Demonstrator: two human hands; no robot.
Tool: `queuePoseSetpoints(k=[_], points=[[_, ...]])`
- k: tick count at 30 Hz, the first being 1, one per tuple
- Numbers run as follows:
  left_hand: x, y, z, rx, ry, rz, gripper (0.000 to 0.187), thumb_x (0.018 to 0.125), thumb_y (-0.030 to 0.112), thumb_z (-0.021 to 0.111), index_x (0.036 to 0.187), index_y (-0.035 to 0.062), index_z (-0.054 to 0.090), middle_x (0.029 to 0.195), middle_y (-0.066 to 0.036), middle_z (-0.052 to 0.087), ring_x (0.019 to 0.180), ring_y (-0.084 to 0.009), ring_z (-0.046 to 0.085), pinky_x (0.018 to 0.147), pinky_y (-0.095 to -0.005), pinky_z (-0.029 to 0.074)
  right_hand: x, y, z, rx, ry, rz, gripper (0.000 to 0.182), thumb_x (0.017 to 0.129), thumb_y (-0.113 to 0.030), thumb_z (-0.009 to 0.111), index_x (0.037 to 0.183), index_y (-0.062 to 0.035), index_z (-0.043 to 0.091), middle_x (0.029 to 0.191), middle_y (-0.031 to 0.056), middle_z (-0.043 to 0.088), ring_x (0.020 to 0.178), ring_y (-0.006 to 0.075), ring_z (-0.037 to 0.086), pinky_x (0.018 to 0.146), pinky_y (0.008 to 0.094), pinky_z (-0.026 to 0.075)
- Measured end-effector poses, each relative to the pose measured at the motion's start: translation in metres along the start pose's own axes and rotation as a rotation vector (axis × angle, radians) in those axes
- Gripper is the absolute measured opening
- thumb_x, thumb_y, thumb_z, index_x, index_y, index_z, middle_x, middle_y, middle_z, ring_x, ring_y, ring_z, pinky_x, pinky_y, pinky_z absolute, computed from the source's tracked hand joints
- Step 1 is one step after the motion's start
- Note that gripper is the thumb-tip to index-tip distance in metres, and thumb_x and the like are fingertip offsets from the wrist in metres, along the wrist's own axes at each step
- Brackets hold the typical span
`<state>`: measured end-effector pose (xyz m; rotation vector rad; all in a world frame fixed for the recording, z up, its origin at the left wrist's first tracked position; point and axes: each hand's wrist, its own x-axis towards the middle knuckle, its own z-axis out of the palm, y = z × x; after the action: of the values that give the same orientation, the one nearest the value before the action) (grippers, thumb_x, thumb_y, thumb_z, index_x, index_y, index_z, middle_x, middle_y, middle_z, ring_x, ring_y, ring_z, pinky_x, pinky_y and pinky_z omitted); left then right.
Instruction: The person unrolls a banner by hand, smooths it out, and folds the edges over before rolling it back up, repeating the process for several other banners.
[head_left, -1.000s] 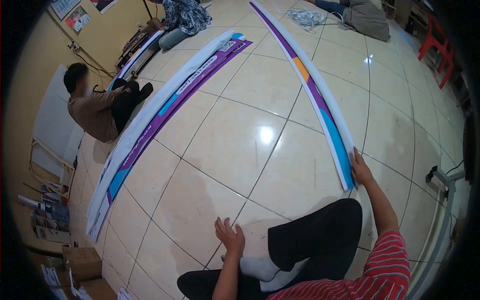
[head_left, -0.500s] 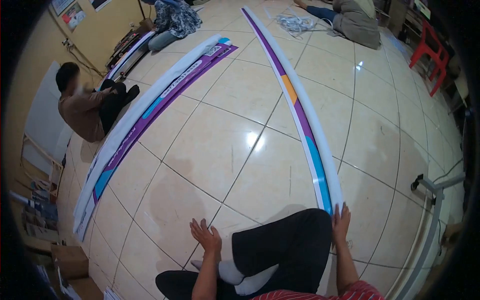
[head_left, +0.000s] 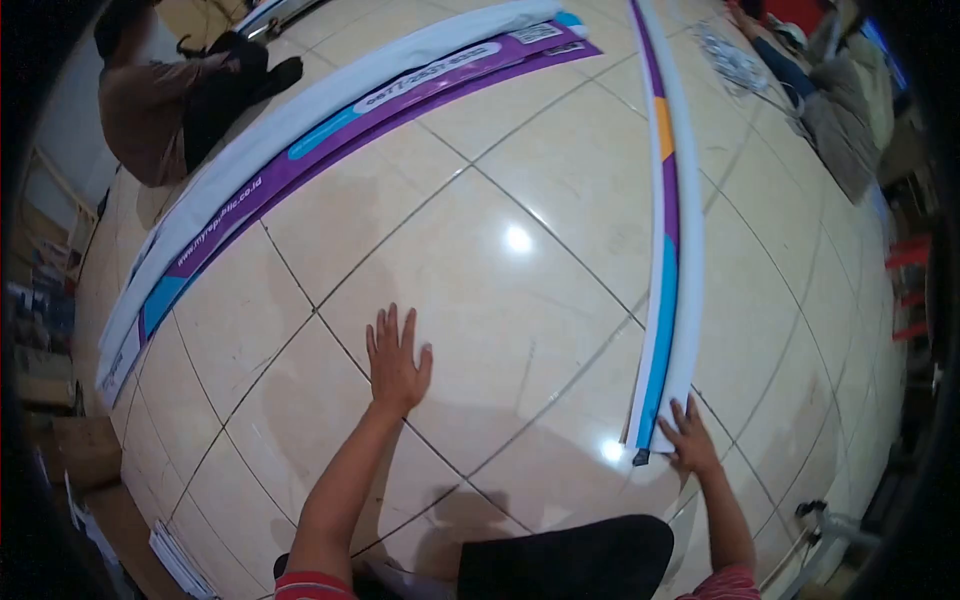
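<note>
My left hand (head_left: 397, 362) lies flat on the tiled floor, fingers spread, with nothing in it. At the near end of a long, narrow rolled banner (head_left: 688, 250), my right hand (head_left: 690, 440) rests with its fingers stretched out against the white edge. Purple, orange and blue bands run along this banner, and a small dark piece (head_left: 641, 457) shows at its near tip. Its far end passes out of the top of the view.
To the left, more long folded banners (head_left: 335, 150) with printed lettering curve across the tiles. A seated person (head_left: 155, 115) is beyond them, another person (head_left: 840, 120) at upper right. Cardboard boxes (head_left: 88, 450) stand at left, a metal stand leg (head_left: 845, 525) at lower right.
My view has moved forward and down. My left hand has reached forward onto the floor. My right hand stays at the banner's near end, which is now uncovered by my knee.
</note>
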<state>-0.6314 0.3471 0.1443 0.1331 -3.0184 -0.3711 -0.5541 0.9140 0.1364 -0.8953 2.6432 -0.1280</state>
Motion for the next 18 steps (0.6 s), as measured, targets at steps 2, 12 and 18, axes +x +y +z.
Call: queuePoseSetpoints(k=[2,12,18], points=[[0.010,-0.003,-0.002,-0.012,-0.053,-0.008,0.064,0.087,0.030,0.057,0.144,0.0067,0.040,0.152,-0.022,0.028,0.142,-0.0406,0.023,0.116,-0.0575,0.014,0.077,0.043,-0.040,0.015,0.094,-0.163,0.089,0.063,-0.055,0.080,0.139,-0.0208,0.050,0.156,0.0213,0.023,0.138,0.0566,0.020,0.113,0.0630,0.023],[0.020,-0.021,-0.010,-0.135,-0.204,-0.102,0.065,0.086,0.037,0.056,0.144,0.0101,0.042,0.150,-0.023,0.033,0.139,-0.0414,0.029,0.113,-0.0595,0.018,0.591,0.089,-0.203,-0.095,0.459,0.378,0.064,0.078,-0.020,0.073,0.137,-0.0090,0.050,0.142,0.0240,0.045,0.129,0.0412,0.043,0.108,0.0455,0.039],[0.019,-0.029,-0.012,-0.256,-0.162,-0.064,0.061,0.089,0.038,0.053,0.143,0.0115,0.044,0.150,-0.019,0.036,0.138,-0.0354,0.034,0.112,-0.0565,0.022,0.758,-0.208,-0.178,-0.223,0.687,-0.365,0.051,0.083,-0.025,0.067,0.132,-0.0180,0.055,0.138,0.0100,0.053,0.122,0.0309,0.053,0.103,0.0465,0.040]])
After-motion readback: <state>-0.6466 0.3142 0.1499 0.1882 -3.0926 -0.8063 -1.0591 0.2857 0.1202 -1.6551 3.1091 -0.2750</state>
